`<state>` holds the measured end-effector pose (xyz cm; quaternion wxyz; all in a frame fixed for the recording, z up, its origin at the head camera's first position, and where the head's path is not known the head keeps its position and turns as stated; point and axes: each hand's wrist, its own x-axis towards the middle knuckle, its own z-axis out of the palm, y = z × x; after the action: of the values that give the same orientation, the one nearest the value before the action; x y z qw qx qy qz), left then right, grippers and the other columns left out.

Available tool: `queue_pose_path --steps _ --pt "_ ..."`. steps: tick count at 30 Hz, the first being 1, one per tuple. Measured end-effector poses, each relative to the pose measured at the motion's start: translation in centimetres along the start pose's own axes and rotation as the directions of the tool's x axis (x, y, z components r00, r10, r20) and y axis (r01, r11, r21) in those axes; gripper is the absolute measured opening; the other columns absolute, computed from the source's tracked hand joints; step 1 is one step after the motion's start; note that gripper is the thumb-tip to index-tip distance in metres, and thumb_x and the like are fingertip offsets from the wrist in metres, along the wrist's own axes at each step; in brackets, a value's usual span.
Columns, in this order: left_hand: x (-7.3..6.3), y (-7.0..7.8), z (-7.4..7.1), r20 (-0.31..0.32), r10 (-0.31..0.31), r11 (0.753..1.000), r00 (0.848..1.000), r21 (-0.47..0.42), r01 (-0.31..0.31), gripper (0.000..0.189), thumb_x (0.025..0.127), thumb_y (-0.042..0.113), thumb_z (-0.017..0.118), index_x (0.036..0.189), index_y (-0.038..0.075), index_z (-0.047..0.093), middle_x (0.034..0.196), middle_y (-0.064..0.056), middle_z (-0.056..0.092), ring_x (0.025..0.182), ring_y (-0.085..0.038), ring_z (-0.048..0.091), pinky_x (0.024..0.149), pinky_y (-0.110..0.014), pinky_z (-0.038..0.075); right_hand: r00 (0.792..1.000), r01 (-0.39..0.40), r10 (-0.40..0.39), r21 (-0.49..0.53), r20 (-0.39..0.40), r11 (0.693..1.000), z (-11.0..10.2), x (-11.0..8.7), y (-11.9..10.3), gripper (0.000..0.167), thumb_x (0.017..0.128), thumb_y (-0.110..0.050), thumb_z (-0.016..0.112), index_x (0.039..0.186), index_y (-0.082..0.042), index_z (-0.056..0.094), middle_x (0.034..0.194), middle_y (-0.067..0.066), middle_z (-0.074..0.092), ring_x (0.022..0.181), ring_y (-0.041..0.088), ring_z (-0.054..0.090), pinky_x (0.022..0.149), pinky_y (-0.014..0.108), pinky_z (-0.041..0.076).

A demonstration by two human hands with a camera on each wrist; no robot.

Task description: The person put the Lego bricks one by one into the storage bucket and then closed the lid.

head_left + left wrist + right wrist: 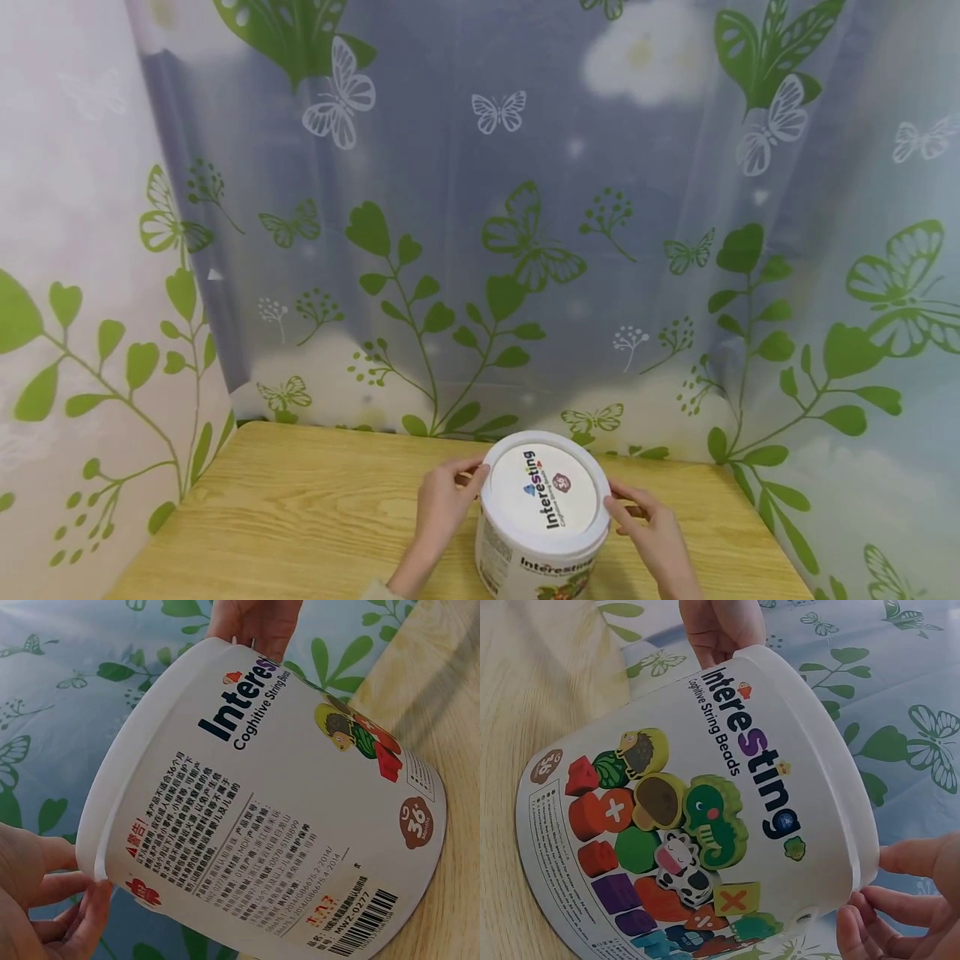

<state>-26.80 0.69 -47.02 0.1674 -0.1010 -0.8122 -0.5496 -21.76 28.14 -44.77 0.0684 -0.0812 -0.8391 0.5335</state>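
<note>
A round white bucket of string beads (498,554) stands upright on the wooden table, its white lid (547,492) on top. Printed on the lid and the side is the word "Interesting". At the lid's left edge my left hand (444,504) pinches the rim, thumb above and fingers below, as the left wrist view also shows. Opposite it, my right hand (654,529) pinches the rim on the right side. In the right wrist view, colourful bead pictures (682,825) cover the bucket's wall. The inside of the bucket is hidden.
The light wooden table (315,500) reaches back to a hanging curtain (450,250) with green leaves and butterflies. More of the same patterned sheet stands at the left and right sides of the table.
</note>
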Motion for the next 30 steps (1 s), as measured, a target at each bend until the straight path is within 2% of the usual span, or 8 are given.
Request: queue_pose_path --steps 3,8,11,15,17,22,26,30 --pt "-0.2 -0.3 0.2 0.001 0.018 0.999 1.0 0.045 -0.018 0.02 0.091 0.017 0.075 0.108 0.005 0.079 0.099 -0.011 0.074 0.082 -0.02 0.068 0.061 -0.018 0.054 1.0 0.009 -0.009 -0.016 -0.004 1.0 0.1 0.1 0.3 0.047 0.098 -0.022 0.069 0.137 0.004 0.06 0.134 0.022 0.06 0.104 0.024 0.066 0.078 0.031 0.059" --pt "-0.4 -0.8 0.4 0.018 0.013 0.999 1.0 0.047 -0.014 0.021 0.092 0.017 0.074 0.108 0.005 0.078 0.103 -0.011 0.073 0.086 -0.023 0.069 0.066 -0.02 0.056 1.0 0.012 -0.012 -0.027 -0.005 1.0 0.2 0.1 0.8 0.044 0.098 -0.019 0.068 0.135 0.004 0.062 0.132 0.022 0.06 0.103 0.028 0.067 0.076 0.03 0.06" --pt "-0.4 -1.0 0.6 0.037 0.021 0.999 0.999 0.038 -0.022 0.025 0.095 0.016 0.072 0.116 0.002 0.074 0.109 -0.013 0.072 0.09 -0.025 0.069 0.069 -0.023 0.058 1.0 0.008 -0.008 -0.02 -0.004 1.0 0.3 0.2 1.0 0.045 0.099 -0.021 0.068 0.136 0.003 0.061 0.129 0.022 0.061 0.099 0.025 0.068 0.072 0.029 0.06" --pt "-0.4 -1.1 0.8 0.081 0.04 0.999 0.996 0.001 -0.04 0.03 0.098 0.012 0.066 0.127 0.003 0.069 0.126 -0.016 0.068 0.104 -0.03 0.068 0.078 -0.026 0.06 1.0 0.019 -0.019 -0.041 -0.001 0.999 0.3 0.3 1.2 0.043 0.099 -0.018 0.067 0.136 0.003 0.061 0.125 0.021 0.063 0.091 0.02 0.069 0.067 0.028 0.059" --pt "-0.5 -1.2 0.9 0.09 0.045 0.999 0.995 -0.009 -0.044 0.029 0.1 0.01 0.064 0.128 0.004 0.07 0.131 -0.015 0.066 0.111 -0.032 0.066 0.082 -0.028 0.061 1.0 0.029 -0.029 -0.058 -0.002 0.998 0.3 0.4 1.4 0.042 0.099 -0.018 0.067 0.135 0.003 0.062 0.125 0.022 0.063 0.09 0.02 0.069 0.067 0.028 0.059" --pt "-0.6 -1.1 0.8 0.109 0.067 0.998 0.992 -0.01 -0.066 0.029 0.101 0.011 0.062 0.128 0.005 0.07 0.132 -0.015 0.066 0.12 -0.037 0.063 0.084 -0.032 0.061 1.0 0.012 -0.012 -0.063 -0.005 0.998 0.3 0.0 1.7 0.042 0.1 -0.017 0.065 0.135 0.004 0.061 0.126 0.023 0.062 0.093 0.024 0.07 0.068 0.031 0.061" --pt "-0.8 -1.0 0.8 0.142 0.079 0.997 0.987 -0.008 -0.079 0.03 0.101 0.012 0.061 0.13 0.006 0.069 0.133 -0.015 0.065 0.121 -0.037 0.062 0.084 -0.031 0.061 1.0 -0.016 0.015 -0.062 -0.015 0.998 0.3 -0.4 1.9 0.044 0.101 -0.019 0.063 0.137 0.006 0.059 0.125 0.024 0.061 0.098 0.028 0.07 0.069 0.031 0.061" --pt "-0.8 -0.9 0.8 0.153 0.089 0.995 0.984 0.021 -0.094 0.031 0.102 0.014 0.061 0.131 0.007 0.068 0.134 -0.013 0.065 0.122 -0.036 0.062 0.088 -0.039 0.06 0.999 0.014 -0.017 -0.066 -0.035 0.998 0.3 -0.5 2.0 0.044 0.101 -0.021 0.064 0.136 0.006 0.059 0.123 0.024 0.061 0.101 0.032 0.07 0.069 0.029 0.061"
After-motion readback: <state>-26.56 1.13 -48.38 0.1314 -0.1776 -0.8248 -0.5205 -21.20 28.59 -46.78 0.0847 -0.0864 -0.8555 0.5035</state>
